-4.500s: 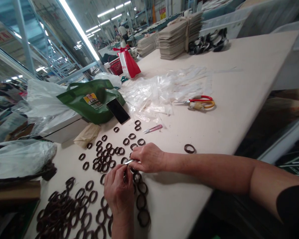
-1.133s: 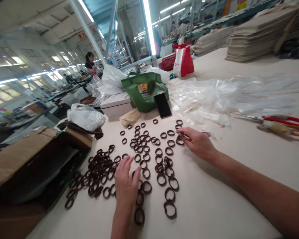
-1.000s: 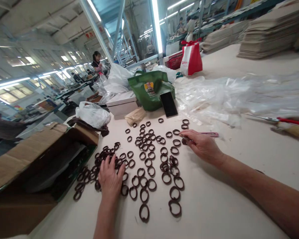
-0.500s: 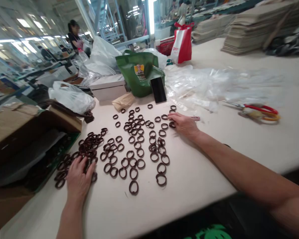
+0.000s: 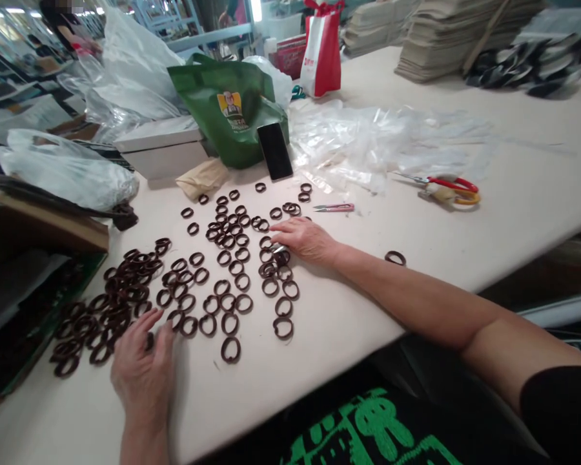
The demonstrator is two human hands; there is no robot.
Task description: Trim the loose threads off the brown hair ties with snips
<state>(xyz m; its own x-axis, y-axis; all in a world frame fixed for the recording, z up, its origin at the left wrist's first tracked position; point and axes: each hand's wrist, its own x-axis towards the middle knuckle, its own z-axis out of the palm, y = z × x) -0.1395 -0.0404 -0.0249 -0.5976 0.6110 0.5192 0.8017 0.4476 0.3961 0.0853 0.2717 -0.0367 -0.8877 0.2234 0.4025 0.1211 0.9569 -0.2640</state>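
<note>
Many dark brown ring-shaped loops [image 5: 230, 349] lie on the pale table, heaped at the left and spread loosely through the middle. My left hand [image 5: 145, 361] rests at the near edge of the heaped loops [image 5: 126, 284], thumb and fingers apart, with a loop partly showing between them. Over the right-hand group of loops is my right hand [image 5: 305, 239], its fingers stretched to the left and low to the table. A small shiny silvery thing [image 5: 279, 248] shows under its fingers; its kind I cannot make out. Pink thread snips [image 5: 334, 207] lie just beyond this hand.
An open cardboard box [image 5: 53, 226] stands at the left. Behind the loops are a green bag [image 5: 232, 123], a phone [image 5: 275, 152] leaning on it, and a white box [image 5: 164, 152]. Clear plastic bags [image 5: 368, 142] and red-and-yellow-handled scissors [image 5: 450, 188] lie at the right.
My right hand has come left and nearer, off the snips, which now lie uncovered. My left hand has drawn back to the near edge of the heap. The view has turned right.
</note>
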